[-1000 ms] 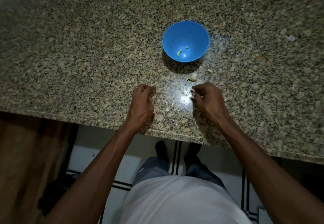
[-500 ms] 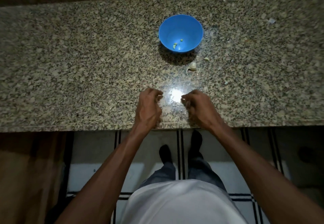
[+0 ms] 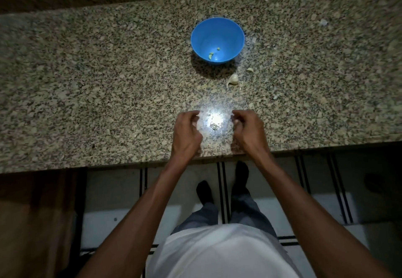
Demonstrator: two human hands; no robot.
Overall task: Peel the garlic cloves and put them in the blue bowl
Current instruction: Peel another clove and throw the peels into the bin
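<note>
The blue bowl stands on the granite counter and holds two small greenish garlic bits. An unpeeled garlic clove lies just in front of the bowl, with a smaller piece beside it. My left hand and my right hand hover near the counter's front edge, both with curled fingers. Between them, in a bright glare spot, lies a small pale scrap. Nothing shows in my left hand. A pale speck sits at my right fingertips; I cannot tell if it is held.
The granite counter runs across the whole view, with a raised ledge behind it. A small white scrap lies at the far right. Below the front edge are a striped tiled floor and the person's feet.
The view shifted, so the bowl sits farther from my hands. My hands drew back toward the front edge, came close together, then spread apart, showing the scrap in the glare.
</note>
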